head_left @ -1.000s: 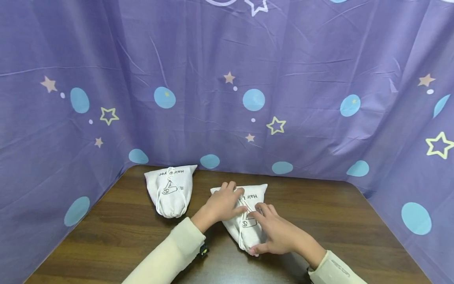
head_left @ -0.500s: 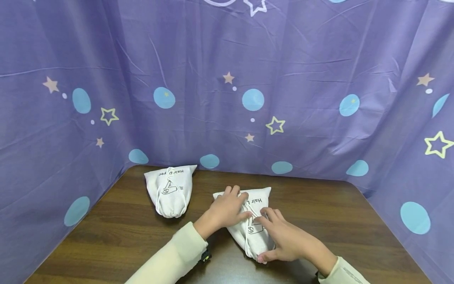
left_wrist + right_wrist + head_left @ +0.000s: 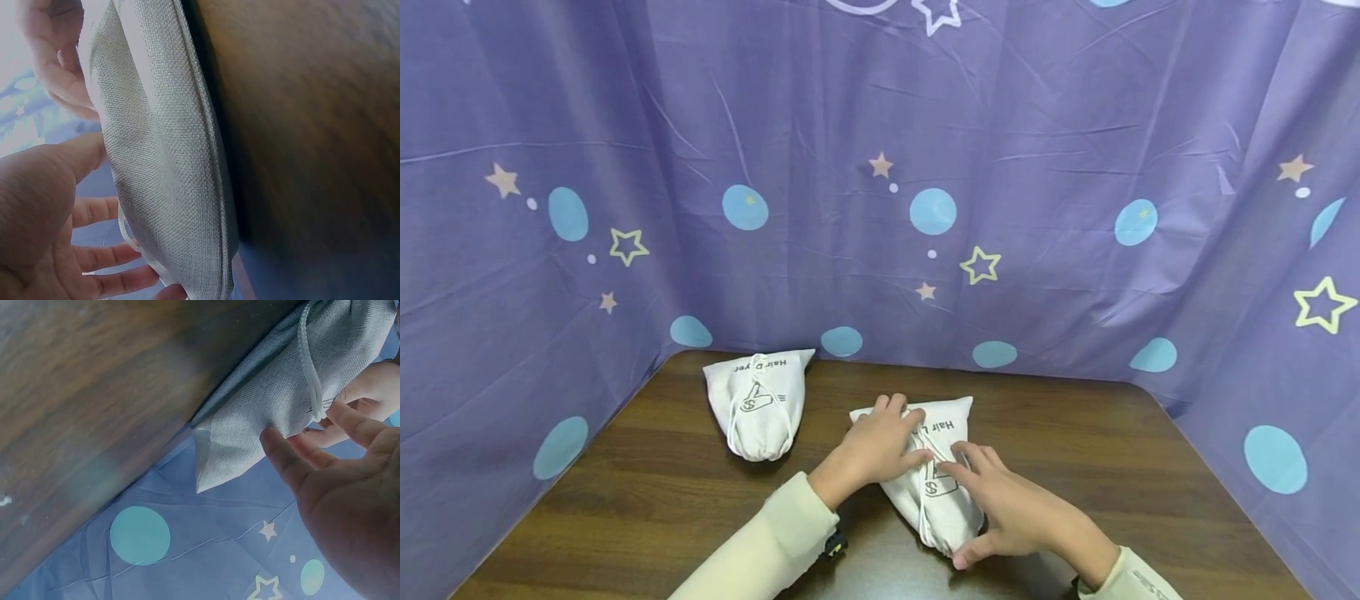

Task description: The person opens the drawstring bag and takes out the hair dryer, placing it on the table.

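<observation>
A white cloth drawstring bag [image 3: 955, 508] printed with "Hair" and a line drawing lies on the table, its gathered end toward me. My left hand [image 3: 880, 442] rests on the bag's far left part with fingers spread; in the left wrist view its extended fingers [image 3: 103, 255] touch the cloth [image 3: 165, 144]. From the right, my right hand [image 3: 1007, 508] has its fingertips on the print and its thumb at the gathered end. The right wrist view shows those fingers [image 3: 284, 456] against the bag [image 3: 250, 419], near the white cord [image 3: 308, 359].
A second white drawstring bag [image 3: 760, 435], marked "Hair Dryer", lies at the table's back left. The brown wooden table [image 3: 1097, 450] meets a purple curtain [image 3: 1037, 292] with stars and blue dots behind and at both sides.
The bag under my hands has shifted slightly right and toward me, both hands moving with it. Over the last half second my right thumb has slid a little nearer to me. The other bag stays put.
</observation>
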A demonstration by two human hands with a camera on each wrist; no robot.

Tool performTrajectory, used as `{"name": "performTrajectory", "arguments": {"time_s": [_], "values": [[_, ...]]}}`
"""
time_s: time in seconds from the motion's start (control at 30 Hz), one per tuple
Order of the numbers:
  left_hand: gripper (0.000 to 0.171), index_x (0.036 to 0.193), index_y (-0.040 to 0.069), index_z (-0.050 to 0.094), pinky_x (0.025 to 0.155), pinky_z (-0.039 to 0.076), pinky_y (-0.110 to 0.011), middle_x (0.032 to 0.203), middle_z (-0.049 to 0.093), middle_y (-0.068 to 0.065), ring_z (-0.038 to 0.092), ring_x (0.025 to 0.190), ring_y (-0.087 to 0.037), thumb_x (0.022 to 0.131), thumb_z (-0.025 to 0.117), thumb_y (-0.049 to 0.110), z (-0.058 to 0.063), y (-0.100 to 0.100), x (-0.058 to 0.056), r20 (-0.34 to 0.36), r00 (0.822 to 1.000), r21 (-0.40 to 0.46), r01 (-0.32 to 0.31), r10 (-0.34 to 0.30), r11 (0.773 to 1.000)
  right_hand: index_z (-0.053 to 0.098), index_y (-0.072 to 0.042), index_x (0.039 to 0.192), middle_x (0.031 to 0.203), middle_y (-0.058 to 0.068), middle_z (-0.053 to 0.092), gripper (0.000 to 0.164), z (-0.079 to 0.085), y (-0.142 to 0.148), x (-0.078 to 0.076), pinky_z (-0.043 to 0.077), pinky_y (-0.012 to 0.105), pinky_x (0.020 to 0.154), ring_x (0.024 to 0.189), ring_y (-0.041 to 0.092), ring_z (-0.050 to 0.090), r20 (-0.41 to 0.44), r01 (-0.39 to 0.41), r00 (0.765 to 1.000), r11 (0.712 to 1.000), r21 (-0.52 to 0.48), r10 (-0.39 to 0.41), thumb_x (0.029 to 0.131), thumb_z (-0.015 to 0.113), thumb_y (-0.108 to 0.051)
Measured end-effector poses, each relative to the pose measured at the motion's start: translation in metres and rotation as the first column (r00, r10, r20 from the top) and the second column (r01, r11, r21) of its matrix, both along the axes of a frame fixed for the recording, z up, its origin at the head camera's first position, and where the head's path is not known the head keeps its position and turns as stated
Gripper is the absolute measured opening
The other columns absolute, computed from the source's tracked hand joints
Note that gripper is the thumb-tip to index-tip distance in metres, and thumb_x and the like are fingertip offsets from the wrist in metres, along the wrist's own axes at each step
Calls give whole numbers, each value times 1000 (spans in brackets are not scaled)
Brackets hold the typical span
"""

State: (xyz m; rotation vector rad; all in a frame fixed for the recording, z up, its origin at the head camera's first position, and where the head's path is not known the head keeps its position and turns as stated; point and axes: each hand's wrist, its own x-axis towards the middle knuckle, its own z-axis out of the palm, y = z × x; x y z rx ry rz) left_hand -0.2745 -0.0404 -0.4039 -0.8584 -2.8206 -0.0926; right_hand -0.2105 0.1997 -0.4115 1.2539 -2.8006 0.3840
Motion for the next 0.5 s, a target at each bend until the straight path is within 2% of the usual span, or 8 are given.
{"name": "performTrajectory", "arguments": {"time_s": [0.17, 0.5], "values": [[65, 144, 15, 56, 79, 56, -44, 135, 52, -15, 50, 118, -30, 96, 60, 59, 1, 0, -1, 8, 1000, 5, 5, -5, 1000, 34, -13, 156, 159, 17, 28, 119, -2, 1, 1, 53, 42, 97, 142, 32, 33, -22, -11, 1000, 999, 44, 12, 63, 84, -68], [61, 138, 15, 61, 85, 55, -42, 129, 55, -15, 52, 114, -29, 94, 65, 57, 5, -2, -4, 17, 999, 46, 31, -32, 998, 36, -9, 156, 160, 23, 31, 112, -2, 0, 2, 53, 44, 99, 140, 35, 41, -162, -29, 986, 993, 113, 48, 70, 86, -60]]}}
